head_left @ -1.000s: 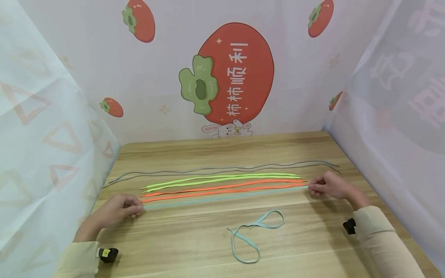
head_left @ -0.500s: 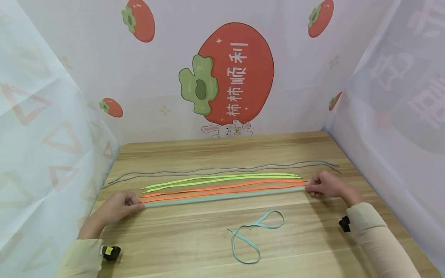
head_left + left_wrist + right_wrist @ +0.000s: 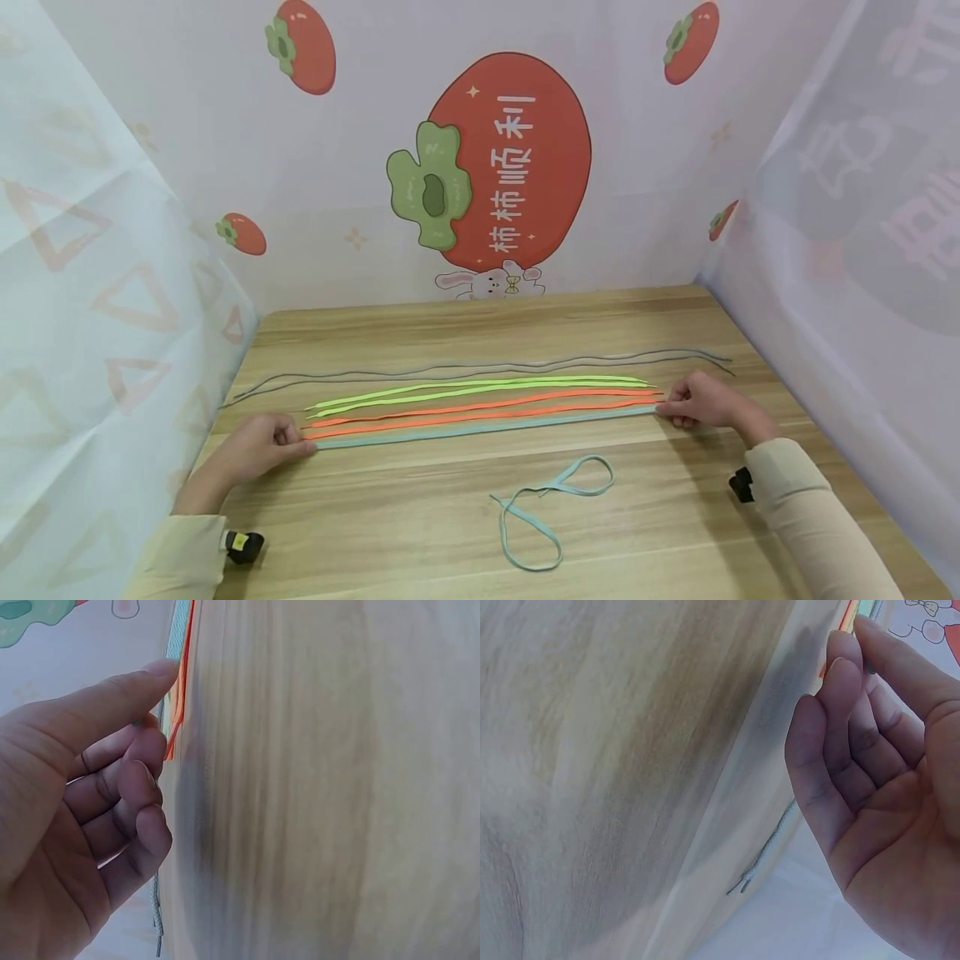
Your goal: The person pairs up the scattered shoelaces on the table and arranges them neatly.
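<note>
A flat light-blue shoelace [image 3: 487, 429] runs straight across the table between my two hands, in front of the orange laces. My left hand [image 3: 262, 448] pinches its left end between thumb and finger. At the other end, my right hand [image 3: 701, 400] pinches the lace the same way. In the left wrist view the light-blue lace [image 3: 178, 630] leads away from my thumb, beside an orange lace [image 3: 178, 712]. Another light-blue shoelace [image 3: 528, 518] lies in loose loops nearer to me. Two orange shoelaces [image 3: 480, 413] lie stretched just behind the held one.
Behind the orange pair lie two yellow-green shoelaces [image 3: 480, 387]. Farther back, two thin grey laces [image 3: 435, 367] span most of the wooden table [image 3: 360, 533]. Printed sheets stand as walls at the back [image 3: 322, 167] and both sides.
The light-blue lace now shows its flat, wider face, where it looked thin a second ago. My left hand has shifted slightly right, my right hand slightly left.
</note>
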The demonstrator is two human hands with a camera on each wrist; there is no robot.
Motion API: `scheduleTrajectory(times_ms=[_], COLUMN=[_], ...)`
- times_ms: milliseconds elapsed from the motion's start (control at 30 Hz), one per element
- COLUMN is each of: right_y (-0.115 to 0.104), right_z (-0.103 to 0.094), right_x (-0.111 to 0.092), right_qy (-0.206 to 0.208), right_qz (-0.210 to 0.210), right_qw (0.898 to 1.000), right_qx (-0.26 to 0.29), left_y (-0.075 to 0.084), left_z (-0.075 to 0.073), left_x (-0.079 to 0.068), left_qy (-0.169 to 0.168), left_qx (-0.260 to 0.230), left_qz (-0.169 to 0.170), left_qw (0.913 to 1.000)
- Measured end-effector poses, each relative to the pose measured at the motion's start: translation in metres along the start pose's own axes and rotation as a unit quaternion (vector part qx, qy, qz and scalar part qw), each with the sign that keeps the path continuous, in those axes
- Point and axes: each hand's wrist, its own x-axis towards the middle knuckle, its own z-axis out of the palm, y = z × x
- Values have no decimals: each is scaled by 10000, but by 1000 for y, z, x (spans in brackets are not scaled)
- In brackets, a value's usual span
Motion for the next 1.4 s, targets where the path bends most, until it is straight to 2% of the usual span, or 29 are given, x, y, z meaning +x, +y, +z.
scheduleTrajectory(times_ms=[300, 467, 600, 733, 800, 933, 1133, 1267, 1400], right_y=[1, 2, 1, -7, -16, -40, -78, -108, -136], right_z=[2, -1, -6, -8, -8, -4, 17, 36, 57], right_x=[4, 3, -1, -4, -5, -6, 5, 13, 16], right_qy=[-40, -21, -35, 58, 123, 13, -508, -923, -1275], right_qz=[167, 132, -16, -214, -259, -461, -1042, -1545, -2044], right_qw=[9997, 9997, 9994, 9979, 9964, 9941, 9879, 9780, 9643], right_qx=[-165, -211, -341, -613, -795, -979, -1027, -1058, -1098], left_y=[7, 12, 18, 30, 39, 63, 105, 132, 157], left_z=[7, 6, -3, -14, -17, -16, 3, 23, 49], left_x=[1, -2, -6, -10, -10, -7, 6, 16, 24], left_qy=[163, 17, -84, 30, 33, -76, -523, -974, -1303], left_qx=[480, 690, 904, 993, 946, 897, 693, 484, 572], left_qz=[366, 349, 258, 396, 578, 879, 1457, 1920, 2307], left_qw=[9980, 9970, 9955, 9943, 9938, 9921, 9855, 9753, 9626])
